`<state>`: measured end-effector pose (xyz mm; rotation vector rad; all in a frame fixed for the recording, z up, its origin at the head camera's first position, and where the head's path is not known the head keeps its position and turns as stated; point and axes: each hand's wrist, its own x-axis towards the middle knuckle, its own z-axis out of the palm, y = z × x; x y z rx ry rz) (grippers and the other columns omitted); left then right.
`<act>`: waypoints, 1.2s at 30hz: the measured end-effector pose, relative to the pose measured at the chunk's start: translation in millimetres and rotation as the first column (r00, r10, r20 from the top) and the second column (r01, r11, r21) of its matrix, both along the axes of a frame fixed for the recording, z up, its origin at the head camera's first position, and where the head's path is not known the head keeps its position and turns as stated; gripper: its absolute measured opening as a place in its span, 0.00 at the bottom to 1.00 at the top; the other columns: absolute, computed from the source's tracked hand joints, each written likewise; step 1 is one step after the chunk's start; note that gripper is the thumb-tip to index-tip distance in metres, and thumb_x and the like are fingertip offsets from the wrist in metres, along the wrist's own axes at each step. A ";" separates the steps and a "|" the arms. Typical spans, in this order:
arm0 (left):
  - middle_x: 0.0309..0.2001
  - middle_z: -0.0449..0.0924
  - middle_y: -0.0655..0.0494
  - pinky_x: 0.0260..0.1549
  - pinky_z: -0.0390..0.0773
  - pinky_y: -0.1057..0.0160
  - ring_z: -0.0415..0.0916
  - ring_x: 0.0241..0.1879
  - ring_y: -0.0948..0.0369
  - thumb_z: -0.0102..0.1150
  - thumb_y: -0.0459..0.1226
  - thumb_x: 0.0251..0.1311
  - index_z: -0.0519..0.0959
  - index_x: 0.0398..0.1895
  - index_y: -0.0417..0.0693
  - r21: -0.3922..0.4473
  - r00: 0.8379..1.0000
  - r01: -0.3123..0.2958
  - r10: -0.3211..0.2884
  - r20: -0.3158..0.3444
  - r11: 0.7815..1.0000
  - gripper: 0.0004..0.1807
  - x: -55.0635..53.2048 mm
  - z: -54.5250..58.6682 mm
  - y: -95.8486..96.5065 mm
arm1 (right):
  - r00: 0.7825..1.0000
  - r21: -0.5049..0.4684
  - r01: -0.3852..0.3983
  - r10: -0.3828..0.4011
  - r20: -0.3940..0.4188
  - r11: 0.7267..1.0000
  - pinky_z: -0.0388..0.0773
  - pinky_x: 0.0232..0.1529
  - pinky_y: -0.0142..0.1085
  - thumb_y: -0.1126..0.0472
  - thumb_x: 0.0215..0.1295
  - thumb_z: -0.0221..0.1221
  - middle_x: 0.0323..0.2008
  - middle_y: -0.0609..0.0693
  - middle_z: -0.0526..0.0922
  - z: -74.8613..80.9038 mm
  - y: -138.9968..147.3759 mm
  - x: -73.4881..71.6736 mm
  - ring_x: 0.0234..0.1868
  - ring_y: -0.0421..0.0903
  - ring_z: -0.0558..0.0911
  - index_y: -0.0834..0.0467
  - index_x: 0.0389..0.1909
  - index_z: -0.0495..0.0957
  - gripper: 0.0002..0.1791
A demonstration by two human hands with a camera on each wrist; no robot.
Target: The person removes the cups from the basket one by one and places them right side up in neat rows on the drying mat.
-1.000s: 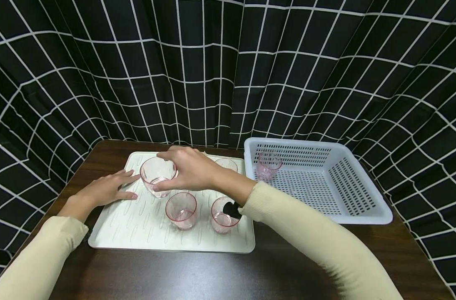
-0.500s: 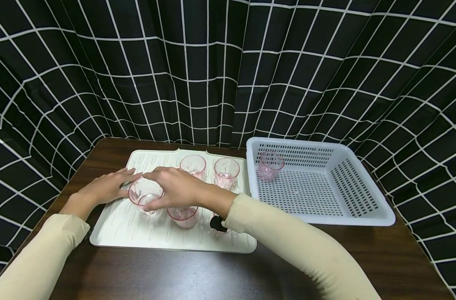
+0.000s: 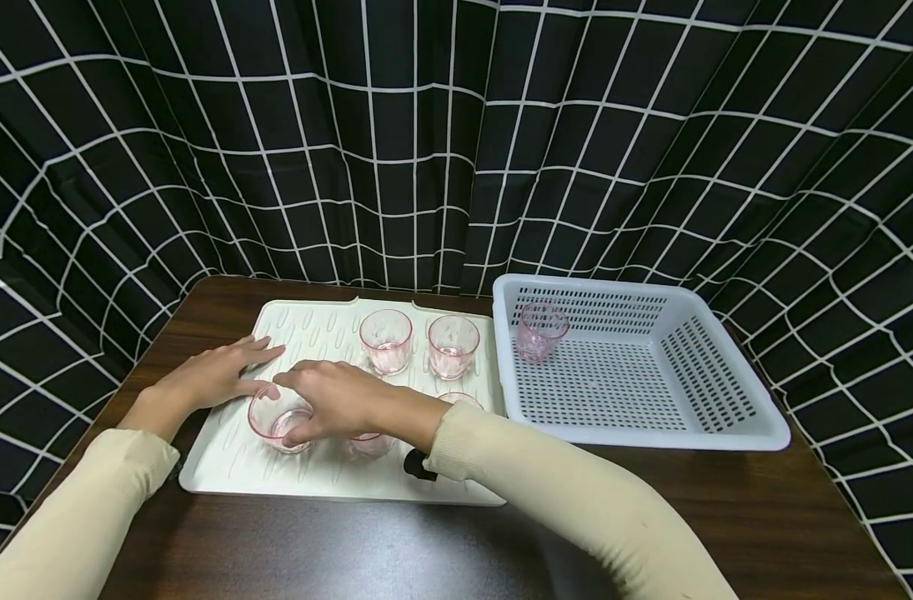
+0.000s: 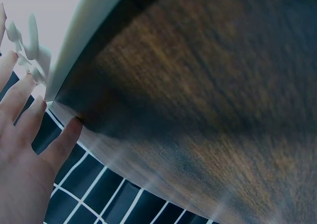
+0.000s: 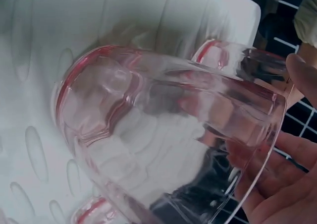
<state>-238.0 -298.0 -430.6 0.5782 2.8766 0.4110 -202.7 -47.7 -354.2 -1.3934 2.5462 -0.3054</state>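
My right hand [image 3: 339, 404] grips a clear pink-rimmed drinking glass [image 3: 272, 421] by its upper part, over the front left of a white ridged tray [image 3: 223, 471]. In the right wrist view the glass [image 5: 148, 135] fills the middle, its base at the tray surface and the hand's fingers [image 5: 277, 184] at its rim. My left hand [image 3: 208, 375] rests on the tray's left side, fingers spread. Two like glasses, one [image 3: 386, 343] and another [image 3: 453, 348], stand at the back of the tray. Two more are partly hidden by the right forearm, one glass [image 3: 371, 447] just right of the hand.
A pale blue perforated plastic basket [image 3: 651, 437] stands right of the tray, with one pink glass [image 3: 540, 333] in its back left corner. Both sit on a dark wooden table [image 3: 336, 546]. A black white-gridded curtain [image 3: 396, 167] surrounds the table's far sides.
My right hand has carried the glass toward the front left and down to the tray. The back glasses are now uncovered. My left hand has stayed in place.
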 end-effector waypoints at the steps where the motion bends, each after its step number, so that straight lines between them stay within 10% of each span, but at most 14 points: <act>1: 0.72 0.60 0.33 0.58 0.57 0.23 0.51 0.71 0.31 0.61 0.62 0.57 0.68 0.72 0.46 0.003 1.000 0.002 -0.002 -0.001 1.000 0.44 0.0 -0.1 0.1 | 1.000 0.005 0.003 -0.003 0.000 1.000 0.69 0.64 0.32 0.43 0.61 0.68 0.66 0.47 0.74 -0.1 -0.4 0.2 0.66 0.40 0.72 0.54 0.73 0.66 0.42; 13: 0.71 0.61 0.33 0.58 0.58 0.24 0.52 0.71 0.31 0.63 0.59 0.58 0.69 0.71 0.45 -0.008 1.000 -0.003 0.003 -0.006 1.000 0.43 1.2 1.6 2.8 | 0.998 0.070 0.005 -0.009 0.057 0.998 0.68 0.66 0.34 0.40 0.66 0.62 0.73 0.47 0.65 17.1 8.3 2.3 0.70 0.40 0.67 0.54 0.76 0.58 0.44; 21: 0.71 0.60 0.32 0.59 0.56 0.25 0.52 0.71 0.31 0.62 0.61 0.56 0.68 0.71 0.44 -0.010 1.000 -0.015 0.015 0.007 1.000 0.45 0.8 1.3 3.8 | 0.997 -0.117 0.042 -0.034 0.067 0.992 0.62 0.69 0.32 0.45 0.66 0.64 0.72 0.50 0.66 58.5 40.7 -12.5 0.72 0.43 0.66 0.56 0.76 0.59 0.42; 29: 0.71 0.60 0.33 0.61 0.55 0.25 0.51 0.72 0.32 0.62 0.61 0.56 0.67 0.72 0.46 -0.013 1.000 -0.019 0.019 0.006 1.000 0.45 1.7 -0.8 3.4 | 0.978 -0.342 0.203 -0.174 0.113 0.918 0.68 0.66 0.39 0.50 0.62 0.68 0.69 0.53 0.71 81.8 116.1 -56.7 0.68 0.47 0.71 0.59 0.72 0.64 0.41; 36: 0.71 0.60 0.33 0.60 0.56 0.26 0.51 0.71 0.32 0.62 0.62 0.55 0.68 0.72 0.46 -0.013 1.000 -0.026 0.026 -0.001 1.000 0.46 0.7 -0.7 2.0 | 0.905 -0.323 0.424 -0.386 0.178 0.846 0.65 0.68 0.51 0.53 0.60 0.71 0.69 0.57 0.71 61.0 205.3 -90.1 0.70 0.53 0.69 0.62 0.70 0.66 0.40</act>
